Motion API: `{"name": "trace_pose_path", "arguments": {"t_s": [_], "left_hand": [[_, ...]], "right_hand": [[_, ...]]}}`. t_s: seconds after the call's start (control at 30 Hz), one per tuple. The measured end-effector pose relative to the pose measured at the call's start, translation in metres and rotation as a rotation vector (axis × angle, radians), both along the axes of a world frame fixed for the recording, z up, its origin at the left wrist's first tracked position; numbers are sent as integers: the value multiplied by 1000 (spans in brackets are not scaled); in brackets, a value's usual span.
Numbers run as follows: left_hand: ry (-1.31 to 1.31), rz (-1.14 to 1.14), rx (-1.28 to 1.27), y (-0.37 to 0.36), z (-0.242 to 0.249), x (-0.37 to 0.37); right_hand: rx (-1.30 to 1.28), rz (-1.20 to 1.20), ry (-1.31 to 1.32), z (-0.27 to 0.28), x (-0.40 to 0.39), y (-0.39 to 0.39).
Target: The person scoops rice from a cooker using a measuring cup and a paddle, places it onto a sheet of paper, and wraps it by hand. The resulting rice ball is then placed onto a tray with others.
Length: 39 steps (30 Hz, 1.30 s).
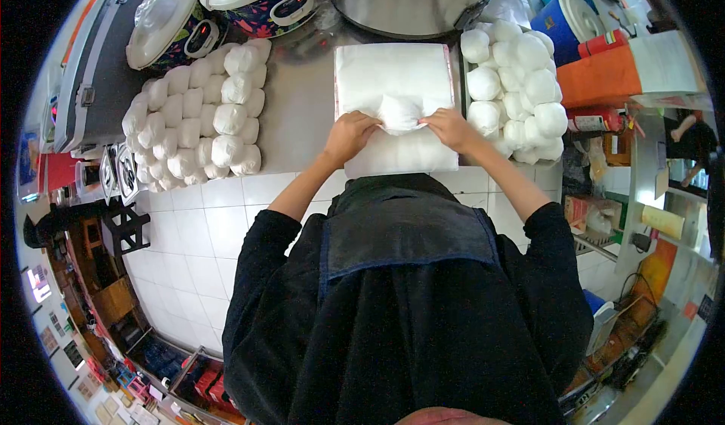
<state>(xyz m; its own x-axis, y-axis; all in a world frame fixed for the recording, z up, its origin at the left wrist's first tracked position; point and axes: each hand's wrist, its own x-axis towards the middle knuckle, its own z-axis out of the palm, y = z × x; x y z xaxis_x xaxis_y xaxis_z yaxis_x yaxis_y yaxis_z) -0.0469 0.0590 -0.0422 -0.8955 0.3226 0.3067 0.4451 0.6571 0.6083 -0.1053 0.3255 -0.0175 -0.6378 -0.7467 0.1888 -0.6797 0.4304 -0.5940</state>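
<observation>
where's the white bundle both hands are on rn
In the head view, the white bundle is just right of centre in the upper half, between the left hand and right hand, over the white sheets.

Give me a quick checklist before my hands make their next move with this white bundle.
1. Left hand on the white bundle: ok, pinching its left end.
2. Right hand on the bundle: ok, pinching its right end.
3. Bundle within the edges of the white stack: ok, near the middle of it.
4. Bundle closed underneath: cannot tell, its underside is hidden.
5. Left pile of bundles clear of the stack: ok, bare tabletop lies between.
6. Right pile of bundles well clear of the stack: not ok, it sits close beside the right edge.
</observation>
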Motion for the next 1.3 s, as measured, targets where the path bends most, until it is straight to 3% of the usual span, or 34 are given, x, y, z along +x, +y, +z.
{"name": "trace_pose_path", "arguments": {"t_s": [0.07,0.13,0.2,0.27,0.3,0.37,0.4,0.47,0.5,0.53,0.57,0.6,0.67,0.73,0.8,0.93,1.0,1.13,1.17,1.2,1.23,1.27,1.3], "left_hand": [[-34,-23,-21,-1,4,-7],[-337,110,48,1,10,-12],[-506,259,-13,3,6,-35],[-557,287,-269,9,16,-57],[-556,286,-268,20,30,-60],[-350,293,-726,40,56,-63],[-346,296,-725,38,50,-66],[-124,-42,-634,28,31,-74],[-114,-149,-510,20,36,-74],[-108,-148,-511,14,37,-70],[-118,-181,-275,8,37,-61],[-130,-213,-38,3,35,-50],[-77,-135,-64,-5,23,-24],[-21,-55,-91,-6,7,-11],[381,-103,-69,-5,-8,-4],[198,-89,-195,0,-6,6],[211,-64,-185,0,-1,8],[184,54,-39,10,11,19],[208,60,123,12,4,16],[216,60,118,15,10,17],[36,272,274,17,18,22],[-145,476,429,21,25,24],[-87,600,575,27,27,23]], "right_hand": [[-21,8,-33,4,-4,-4],[142,-281,-462,19,-12,-18],[157,-303,-374,-9,-35,-24],[523,-282,-186,-2,-44,-43],[524,-283,-185,-2,-46,-45],[538,-219,156,-2,-49,-48],[537,-219,160,-3,-53,-47],[390,0,211,-5,-59,-40],[390,-1,215,-2,-59,-37],[305,23,-15,4,-59,-34],[215,47,-247,8,-56,-32],[214,46,-247,11,-49,-31],[47,-93,-298,14,-30,-28],[-50,-112,-219,6,-14,-25],[-114,-145,92,-11,1,-24],[-5,-124,536,-22,20,-20],[-13,-83,544,-21,25,-22],[-84,-164,352,-16,24,-31],[-198,-325,125,-15,23,-39],[-312,-481,-107,-13,23,-46],[-321,-483,-100,-11,24,-50],[-386,-567,-381,-8,26,-52],[-446,-650,-666,-6,30,-52]]}}
